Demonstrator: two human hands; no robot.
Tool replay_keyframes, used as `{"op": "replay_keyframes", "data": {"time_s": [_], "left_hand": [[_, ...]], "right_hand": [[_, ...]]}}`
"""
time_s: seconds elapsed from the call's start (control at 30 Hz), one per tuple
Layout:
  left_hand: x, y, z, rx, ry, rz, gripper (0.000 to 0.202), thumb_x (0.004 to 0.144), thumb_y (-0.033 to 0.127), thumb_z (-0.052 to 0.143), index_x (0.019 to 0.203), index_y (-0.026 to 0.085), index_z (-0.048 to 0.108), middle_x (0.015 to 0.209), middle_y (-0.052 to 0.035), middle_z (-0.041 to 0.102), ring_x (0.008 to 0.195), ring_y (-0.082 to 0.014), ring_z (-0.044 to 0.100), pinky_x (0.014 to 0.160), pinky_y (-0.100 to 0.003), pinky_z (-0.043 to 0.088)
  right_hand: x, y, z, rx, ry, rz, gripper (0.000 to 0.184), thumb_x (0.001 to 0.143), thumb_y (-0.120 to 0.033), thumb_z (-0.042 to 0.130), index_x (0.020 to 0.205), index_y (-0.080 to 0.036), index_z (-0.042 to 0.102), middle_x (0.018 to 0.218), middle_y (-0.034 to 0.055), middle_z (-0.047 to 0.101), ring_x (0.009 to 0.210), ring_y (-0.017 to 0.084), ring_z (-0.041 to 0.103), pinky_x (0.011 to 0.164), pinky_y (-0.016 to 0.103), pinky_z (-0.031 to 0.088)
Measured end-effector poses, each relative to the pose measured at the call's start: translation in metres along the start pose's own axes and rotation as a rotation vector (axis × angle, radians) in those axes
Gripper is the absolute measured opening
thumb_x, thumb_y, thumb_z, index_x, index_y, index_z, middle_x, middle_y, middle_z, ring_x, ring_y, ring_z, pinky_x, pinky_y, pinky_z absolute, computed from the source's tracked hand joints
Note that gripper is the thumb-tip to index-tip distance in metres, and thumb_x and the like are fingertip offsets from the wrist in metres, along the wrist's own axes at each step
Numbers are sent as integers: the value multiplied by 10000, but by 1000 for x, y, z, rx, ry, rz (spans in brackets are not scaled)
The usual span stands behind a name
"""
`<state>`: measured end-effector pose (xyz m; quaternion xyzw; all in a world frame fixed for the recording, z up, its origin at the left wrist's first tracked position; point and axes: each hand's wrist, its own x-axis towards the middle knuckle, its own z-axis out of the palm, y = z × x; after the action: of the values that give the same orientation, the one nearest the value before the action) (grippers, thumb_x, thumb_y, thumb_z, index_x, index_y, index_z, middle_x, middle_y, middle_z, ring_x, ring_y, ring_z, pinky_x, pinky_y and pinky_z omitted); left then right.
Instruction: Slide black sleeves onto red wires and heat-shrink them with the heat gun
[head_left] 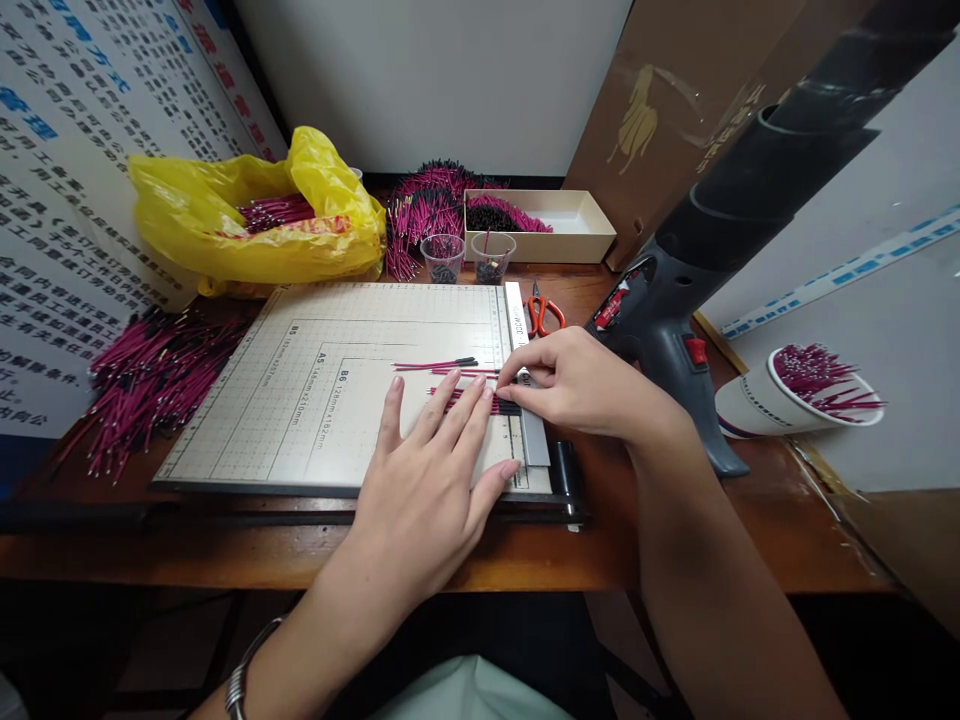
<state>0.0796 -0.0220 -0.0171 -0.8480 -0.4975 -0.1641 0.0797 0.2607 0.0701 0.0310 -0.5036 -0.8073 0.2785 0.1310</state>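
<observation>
My left hand lies flat with fingers spread on a paper cutter board. Its fingertips rest over a row of short magenta wires with black ends. Beside the board's right edge, my right hand has thumb and forefinger pinched at the end of a magenta wire; the tip in the pinch is hidden. A few loose wires lie just beyond my left fingers. The metal edge strip of the cutter runs under my right hand.
A yellow plastic bag, wire piles, two clear cups and a cardboard tray surround the board. Red-handled pliers lie behind my right hand. A heat gun and a paper cup of wires stand right.
</observation>
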Motion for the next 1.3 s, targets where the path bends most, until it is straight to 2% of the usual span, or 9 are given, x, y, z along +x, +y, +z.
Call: {"op": "replay_keyframes", "data": {"time_s": [0.13, 0.27, 0.43, 0.6, 0.7, 0.87, 1.1, 1.2, 1.3], "left_hand": [[2, 2, 1, -11, -4, 23, 574, 1116, 418, 242, 1495, 88, 522, 1560, -81, 526, 1472, -267, 498, 1343, -538, 55], [4, 5, 2, -18, 8, 40, 577, 1110, 418, 269, 1483, 65, 531, 1557, -113, 526, 1474, -262, 498, 1346, -524, 113], [7, 8, 1, -24, 21, 46, 570, 1114, 423, 270, 1450, 78, 575, 1529, -83, 567, 1468, -250, 504, 1354, -475, 12], [9, 8, 2, -34, 13, 62, 558, 1115, 426, 266, 1463, 108, 565, 1532, -49, 568, 1476, -239, 492, 1353, -475, 28], [9, 6, 1, -51, 3, 61, 561, 1119, 433, 234, 1464, 144, 569, 1542, -24, 558, 1490, -232, 473, 1343, -458, -53], [12, 0, -8, -45, 35, 2, 622, 1117, 464, 180, 1478, 113, 546, 1567, -66, 524, 1502, -250, 456, 1331, -475, -69], [10, 3, -9, -67, -6, 81, 575, 1118, 460, 230, 1412, 157, 620, 1506, 6, 594, 1483, -236, 480, 1335, -457, -142], [8, 5, -7, -59, -12, 78, 559, 1118, 449, 246, 1419, 155, 614, 1508, 3, 591, 1493, -242, 469, 1340, -495, -133], [8, 5, -8, -69, -7, 86, 571, 1118, 456, 240, 1432, 147, 602, 1508, -4, 594, 1492, -231, 470, 1332, -452, -165]], "right_hand": [[0, 4, 0, -20, 127, -25, 184, 846, -202, 628, 765, -147, 784, 473, -61, 342, 530, 75, 317, 627, 274, 275], [2, 6, 2, -26, 234, -32, 177, 850, -198, 628, 768, -145, 776, 507, -46, 387, 570, 86, 360, 653, 274, 291], [3, 6, 4, -30, 271, -30, 165, 854, -199, 632, 781, -150, 772, 524, -39, 410, 585, 94, 372, 667, 276, 300], [4, 7, 5, -47, 295, -24, 174, 857, -220, 634, 789, -151, 779, 488, -48, 356, 563, 97, 346, 653, 279, 294], [4, 9, 5, -51, 313, -15, 180, 856, -223, 623, 799, -155, 779, 483, -45, 377, 560, 100, 354, 647, 279, 292], [4, 8, 5, -33, 262, -13, 169, 841, -204, 621, 785, -153, 772, 504, -43, 393, 577, 102, 361, 659, 280, 291], [2, 4, 3, -66, 178, 38, 164, 824, -172, 626, 806, -157, 788, 511, -42, 387, 595, 108, 374, 671, 279, 292], [2, 3, 3, -73, 148, 55, 165, 834, -187, 633, 831, -162, 795, 517, -38, 400, 598, 112, 379, 669, 279, 294], [1, 3, 3, -73, 132, 61, 169, 831, -179, 633, 842, -162, 801, 508, -41, 387, 589, 109, 368, 664, 279, 292]]}}
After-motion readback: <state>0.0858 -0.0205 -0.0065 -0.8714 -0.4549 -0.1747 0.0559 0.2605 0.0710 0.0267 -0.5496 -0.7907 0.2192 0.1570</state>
